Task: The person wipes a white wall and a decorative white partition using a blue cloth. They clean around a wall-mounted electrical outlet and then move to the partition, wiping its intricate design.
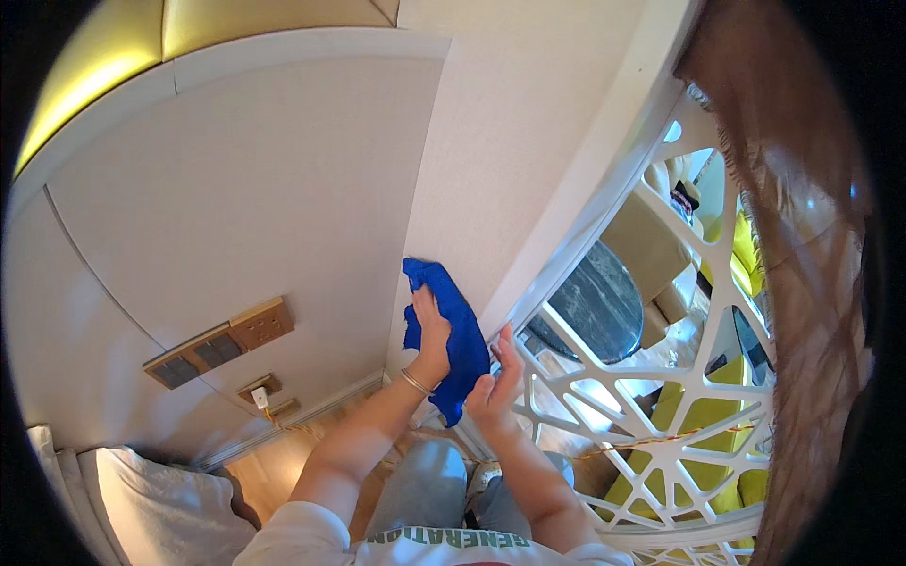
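Observation:
A blue cloth lies spread against the pale wall panel, its ragged edges hanging down. My left hand, with a bangle at the wrist, presses the cloth to the wall, fingers pointing up. To the right of it, my right hand is raised beside the white post at the panel's edge. Its fingers point up, the thumb stands apart from them, and nothing shows in its grasp. Whether the right thumb touches the cloth's edge, I cannot tell.
White lattice screen fills the right side, a brown curtain beyond. Through it show a dark round table and yellow seating. Leftward are a switch panel, a plugged-in white plug with twisted wire, and a cushion.

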### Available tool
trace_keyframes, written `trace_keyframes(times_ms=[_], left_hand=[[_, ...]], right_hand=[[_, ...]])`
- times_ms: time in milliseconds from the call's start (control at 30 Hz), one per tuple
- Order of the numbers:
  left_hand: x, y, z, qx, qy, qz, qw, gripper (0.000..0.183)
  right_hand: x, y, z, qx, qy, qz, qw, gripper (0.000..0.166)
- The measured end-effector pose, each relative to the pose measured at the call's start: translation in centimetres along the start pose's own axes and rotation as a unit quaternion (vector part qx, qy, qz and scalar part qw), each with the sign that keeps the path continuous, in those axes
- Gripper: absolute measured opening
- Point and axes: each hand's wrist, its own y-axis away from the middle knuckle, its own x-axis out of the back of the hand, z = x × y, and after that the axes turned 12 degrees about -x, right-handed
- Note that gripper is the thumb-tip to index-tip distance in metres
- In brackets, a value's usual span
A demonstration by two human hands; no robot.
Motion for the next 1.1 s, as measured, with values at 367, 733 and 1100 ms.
trace_keyframes(times_ms=[367, 733, 1100], left_hand=[[1.5, -20.3, 16.5, -0.266, -0.033, 0.101, 0.958, 0.049], [0.0, -1.1, -1.7, -0.009, 0.014, 0.012, 1.0, 0.071], [0.9, -14.5, 9.8, -0.271, -0.017, 0.015, 0.962, 0.093]], right_hand=[[-1.7, -6.0, -0.2, 0.128, 0.174, 0.046, 0.975, 0.072], [-3.1, -5.6, -0.3, 0.125, 0.117, 0.047, 0.984, 0.064], [-2.0, -5.9, 0.2, 0.139, 0.119, 0.042, 0.982, 0.056]])
